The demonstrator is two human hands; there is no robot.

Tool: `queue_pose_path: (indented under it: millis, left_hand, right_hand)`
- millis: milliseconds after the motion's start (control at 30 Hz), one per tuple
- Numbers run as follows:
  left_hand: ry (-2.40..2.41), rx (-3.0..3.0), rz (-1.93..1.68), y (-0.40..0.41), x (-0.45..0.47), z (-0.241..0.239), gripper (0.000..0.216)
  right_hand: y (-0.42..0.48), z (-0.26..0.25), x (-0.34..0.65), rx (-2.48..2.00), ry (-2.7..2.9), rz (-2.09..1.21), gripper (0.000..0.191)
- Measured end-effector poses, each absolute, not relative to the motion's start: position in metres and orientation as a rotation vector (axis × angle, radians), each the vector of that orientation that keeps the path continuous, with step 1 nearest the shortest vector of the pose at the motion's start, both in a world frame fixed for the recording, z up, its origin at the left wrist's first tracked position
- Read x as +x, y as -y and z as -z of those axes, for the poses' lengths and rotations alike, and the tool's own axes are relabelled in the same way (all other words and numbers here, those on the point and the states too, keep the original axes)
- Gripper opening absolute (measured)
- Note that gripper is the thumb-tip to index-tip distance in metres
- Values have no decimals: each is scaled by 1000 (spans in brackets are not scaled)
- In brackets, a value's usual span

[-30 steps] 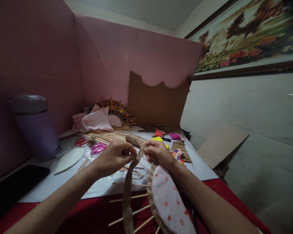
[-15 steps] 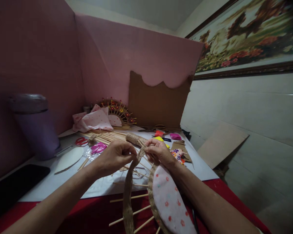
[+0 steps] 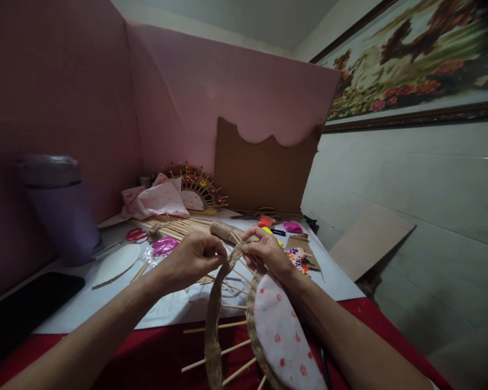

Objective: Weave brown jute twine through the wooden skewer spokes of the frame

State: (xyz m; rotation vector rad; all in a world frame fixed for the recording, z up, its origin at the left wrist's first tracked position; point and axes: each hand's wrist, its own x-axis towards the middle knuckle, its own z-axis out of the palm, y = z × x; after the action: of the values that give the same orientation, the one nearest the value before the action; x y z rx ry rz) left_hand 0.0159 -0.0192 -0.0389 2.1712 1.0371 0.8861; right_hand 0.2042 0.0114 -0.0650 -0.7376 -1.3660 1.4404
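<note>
A half-round craft piece lies in front of me: wooden skewers fan out from a fabric-covered centre (image 3: pixel 282 336), and jute twine is woven through them in a band (image 3: pixel 212 325). My left hand (image 3: pixel 191 260) pinches the twine band at its top end. My right hand (image 3: pixel 266 252) is closed on the skewer tips and twine right beside it. A spool of jute twine (image 3: pixel 223 231) lies just behind my fingers. Both hands meet over the white sheet (image 3: pixel 106 303) covering the table.
A purple lidded jug (image 3: pixel 61 208) stands at the left, a black phone (image 3: pixel 20 309) near the edge. Red scissors (image 3: pixel 135 235), loose skewers (image 3: pixel 174 226), a finished beaded fan (image 3: pixel 195 187), pink cloth (image 3: pixel 154 201), coloured clay pieces and a cardboard panel (image 3: pixel 260 173) fill the back.
My right hand has shifted slightly up and back along the skewer tips. My left hand keeps its pinch on the twine.
</note>
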Motion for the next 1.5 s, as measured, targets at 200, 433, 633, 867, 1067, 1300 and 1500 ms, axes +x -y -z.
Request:
queue_pose_path:
  millis: [200,433,633,867,1067,1300,1500]
  left_hand:
    - [-1031,2199,-905,16,14,42,15]
    - [-1059,2212,-935,16,13,42,13]
    - [-1074,2297,-958,20,15,40,12]
    - [-1146,2411,-929,23,16,38,13]
    - [-1152,2480,-934,25,17,38,14]
    - [-1186,2549,-947,25,19,39,15]
    - [-1164,2569,-935,25,19,41,15]
  right_hand:
    - [-11,60,205,-819,1383,-1519,26]
    - [-10,62,207,-786,1407,-1702,24]
    - [-10,61,209,-813,1386,-1733,17]
    - [-11,62,213,-755,1442,-1810,23]
    - [-13,65,215,-789,1514,-1824,24]
    - [-13,63,213,-775,1450,-1772,20]
    - [-12,60,213,-770,1396,-1754,22]
